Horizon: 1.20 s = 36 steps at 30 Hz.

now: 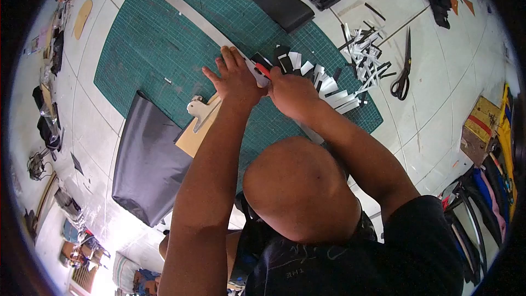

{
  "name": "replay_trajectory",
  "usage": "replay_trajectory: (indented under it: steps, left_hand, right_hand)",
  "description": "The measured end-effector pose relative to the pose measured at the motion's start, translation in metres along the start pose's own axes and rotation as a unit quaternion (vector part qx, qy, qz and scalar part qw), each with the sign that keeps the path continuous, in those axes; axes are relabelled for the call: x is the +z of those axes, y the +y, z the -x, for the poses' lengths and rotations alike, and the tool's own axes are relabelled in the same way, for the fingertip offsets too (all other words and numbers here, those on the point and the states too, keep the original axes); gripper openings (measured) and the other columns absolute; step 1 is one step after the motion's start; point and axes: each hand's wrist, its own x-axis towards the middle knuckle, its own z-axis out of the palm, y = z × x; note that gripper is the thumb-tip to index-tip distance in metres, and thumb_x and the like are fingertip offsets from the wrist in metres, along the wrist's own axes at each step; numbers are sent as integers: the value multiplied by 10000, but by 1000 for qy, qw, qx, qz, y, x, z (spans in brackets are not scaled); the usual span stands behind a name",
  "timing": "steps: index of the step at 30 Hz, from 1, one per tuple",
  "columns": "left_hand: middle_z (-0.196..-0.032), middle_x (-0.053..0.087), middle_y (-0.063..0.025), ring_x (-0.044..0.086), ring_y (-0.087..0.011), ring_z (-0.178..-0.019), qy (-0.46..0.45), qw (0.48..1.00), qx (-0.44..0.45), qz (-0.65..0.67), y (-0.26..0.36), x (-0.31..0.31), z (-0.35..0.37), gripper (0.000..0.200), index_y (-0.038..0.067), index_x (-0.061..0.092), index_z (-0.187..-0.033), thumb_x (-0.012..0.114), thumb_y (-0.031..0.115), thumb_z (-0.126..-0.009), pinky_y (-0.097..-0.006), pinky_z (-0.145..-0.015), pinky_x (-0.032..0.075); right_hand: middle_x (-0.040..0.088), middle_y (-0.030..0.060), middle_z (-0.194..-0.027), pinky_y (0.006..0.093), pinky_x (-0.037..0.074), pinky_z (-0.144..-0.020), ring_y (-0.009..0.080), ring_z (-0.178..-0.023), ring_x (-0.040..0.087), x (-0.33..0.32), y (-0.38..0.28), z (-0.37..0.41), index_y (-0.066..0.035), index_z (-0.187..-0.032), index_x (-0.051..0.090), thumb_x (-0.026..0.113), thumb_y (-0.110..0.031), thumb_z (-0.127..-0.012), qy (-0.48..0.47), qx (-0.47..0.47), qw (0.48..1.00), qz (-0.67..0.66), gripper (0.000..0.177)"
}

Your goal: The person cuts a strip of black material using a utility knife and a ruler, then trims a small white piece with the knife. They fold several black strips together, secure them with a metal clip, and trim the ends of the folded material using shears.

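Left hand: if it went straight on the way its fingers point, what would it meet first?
The left hand rests on the metal ruler; beyond it only bare green cutting mat shows, so the way looks free, as far as visible.

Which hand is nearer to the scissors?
Right. The right hand, gripping a red cutter, lies across the paper strips from the scissors; the left hand, on the metal ruler, is farther away.

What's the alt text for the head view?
A person's left hand presses a metal ruler flat on a green cutting mat while the right hand grips a red-handled cutter against its edge. Cut black and white strips and scissors lie nearby.
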Motion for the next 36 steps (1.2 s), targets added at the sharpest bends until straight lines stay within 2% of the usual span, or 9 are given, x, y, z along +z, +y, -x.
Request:
replay_trajectory:
  steps: [7,10,13,16,19,23,30,34,36]
  left_hand:
    - [-1606,101,-165,200,-340,-1476,-15,1000,5,6,1,-8,1,1326,-21,78,-1529,784,655,-633,-658,-1144,143]
    - [-1576,146,-215,254,-400,-1440,40,998,33,21,-3,5,-2,1365,-34,122,-1512,845,626,-562,-731,-1089,169]
    - [-1572,156,-221,264,-397,-1437,54,997,34,35,-4,9,-2,1374,-36,138,-1510,849,635,-545,-737,-1083,169]
    - [-1572,158,-223,263,-395,-1439,49,997,29,46,-5,9,-2,1373,-34,149,-1511,853,633,-539,-735,-1084,172]
    - [-1576,153,-219,261,-392,-1442,42,998,29,38,-3,7,-2,1360,-33,139,-1514,851,619,-556,-731,-1085,182]
    - [-1594,146,-175,259,-346,-1451,24,999,5,33,-2,0,0,1343,-24,119,-1523,815,642,-588,-678,-1119,182]
    - [-1595,125,-199,247,-381,-1451,40,998,14,48,-4,9,-6,1353,-18,97,-1525,827,633,-589,-715,-1098,177]
    - [-1598,109,-215,236,-396,-1453,20,999,24,43,-5,5,-2,1401,-17,84,-1526,841,654,-556,-729,-1090,171]
    - [-1600,104,-218,235,-395,-1454,24,999,26,39,-6,8,-3,1410,-18,88,-1527,837,668,-549,-731,-1089,171]
  right_hand:
    - [681,233,-842,519,537,-700,410,-795,685,10,13,5,-1,-1076,465,572,-215,-927,-5,-4,1000,-3,282]
    - [679,230,-834,524,532,-697,412,-787,683,4,36,60,-7,-1085,448,561,-210,-929,-104,83,991,-4,280]
    - [674,233,-829,524,528,-686,414,-781,679,2,43,81,-19,-1073,436,538,-213,-942,-102,71,988,86,255]
    - [681,259,-857,544,539,-712,435,-816,687,-28,14,78,-3,-1082,449,479,-234,-967,-94,72,993,14,259]
    - [680,258,-837,545,543,-702,436,-793,687,-6,13,46,4,-1054,451,487,-233,-966,11,15,1000,-16,255]
    - [662,237,-748,524,534,-592,418,-700,673,6,3,9,2,-996,442,512,-208,-956,60,-16,998,1,226]
    - [676,240,-811,546,528,-674,430,-790,680,8,6,-9,10,-1028,462,542,-213,-939,2,7,1000,3,252]
    - [677,243,-832,561,515,-709,438,-798,674,9,19,11,-2,-1073,465,527,-227,-945,-45,34,998,-16,266]
    - [676,239,-821,557,514,-704,437,-780,672,15,40,52,-11,-1085,463,511,-232,-953,-79,62,995,-4,263]
